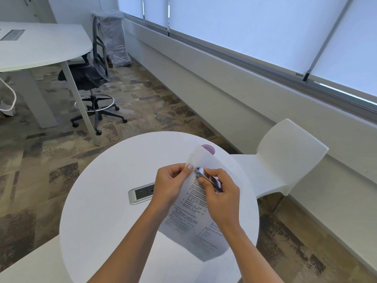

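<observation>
Printed paper sheets (pixel 193 225) are held up above a round white table (pixel 106 201), their top part curled over. My left hand (pixel 170 184) pinches the sheets near the top left, thumb in front. My right hand (pixel 219 193) grips a small silver stapler (pixel 208 178), its head set against the paper's upper edge beside my left thumb. A purple round object (pixel 209 149) on the table shows partly behind the paper's top.
A power outlet panel (pixel 140 194) is set into the table left of my hands. A white chair (pixel 285 158) stands to the right by the window wall. Farther left are a white desk (pixel 40 45) and a black office chair (pixel 91 78).
</observation>
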`<state>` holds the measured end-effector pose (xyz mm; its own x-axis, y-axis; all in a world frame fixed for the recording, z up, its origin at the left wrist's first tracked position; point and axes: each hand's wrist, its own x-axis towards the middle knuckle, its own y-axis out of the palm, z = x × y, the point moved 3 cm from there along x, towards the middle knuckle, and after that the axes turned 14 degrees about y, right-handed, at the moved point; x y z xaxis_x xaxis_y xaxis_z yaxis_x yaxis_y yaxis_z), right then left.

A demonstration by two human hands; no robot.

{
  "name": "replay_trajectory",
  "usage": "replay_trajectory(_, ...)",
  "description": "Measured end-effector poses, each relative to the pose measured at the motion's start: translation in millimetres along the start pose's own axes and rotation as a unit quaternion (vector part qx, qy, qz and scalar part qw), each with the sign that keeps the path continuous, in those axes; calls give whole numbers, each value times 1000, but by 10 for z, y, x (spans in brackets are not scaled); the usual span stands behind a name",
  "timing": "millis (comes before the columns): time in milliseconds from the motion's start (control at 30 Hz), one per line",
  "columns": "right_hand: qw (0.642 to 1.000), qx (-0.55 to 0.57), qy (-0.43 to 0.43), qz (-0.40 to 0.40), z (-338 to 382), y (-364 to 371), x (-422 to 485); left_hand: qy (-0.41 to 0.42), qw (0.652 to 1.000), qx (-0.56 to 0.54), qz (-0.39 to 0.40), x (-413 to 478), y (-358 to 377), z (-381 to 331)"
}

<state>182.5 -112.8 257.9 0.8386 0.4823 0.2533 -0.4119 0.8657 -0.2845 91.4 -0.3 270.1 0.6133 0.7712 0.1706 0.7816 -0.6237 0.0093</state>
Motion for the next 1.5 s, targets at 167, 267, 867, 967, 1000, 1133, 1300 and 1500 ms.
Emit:
replay_trajectory(167, 997, 70, 26, 21, 27, 8, -1, 0, 1000, 14, 9, -28, 18, 8)
replay_trajectory(267, 998, 51, 23, 16, -3, 0, -2, -5, 1000, 14, 7, -31, 15, 22)
replay_trajectory(867, 970, -183, -137, -87, 92, -51, -82, -11, 1000, 5, 0, -29, 27, 71)
replay_trajectory(967, 990, -99, -79, -57, 37, -44, -57, -11, 1000, -8, 5, -28, 15, 65)
replay_trajectory(1000, 995, -68, -56, -43, 17, -35, -50, -8, 1000, -8, 5, -24, 6, 57)
replay_trajectory(1133, 999, 35, 39, 3, -19, 15, -47, 0, 1000, 7, 3, 0, -9, 44)
replay_trajectory(1300, 990, 85, 108, 39, -25, 32, -28, 4, 1000, 11, -1, 15, -22, 29)
replay_trajectory(1500, 977, 114, 171, 55, -77, 31, -8, 2, 1000, 18, -4, 33, -27, 43)
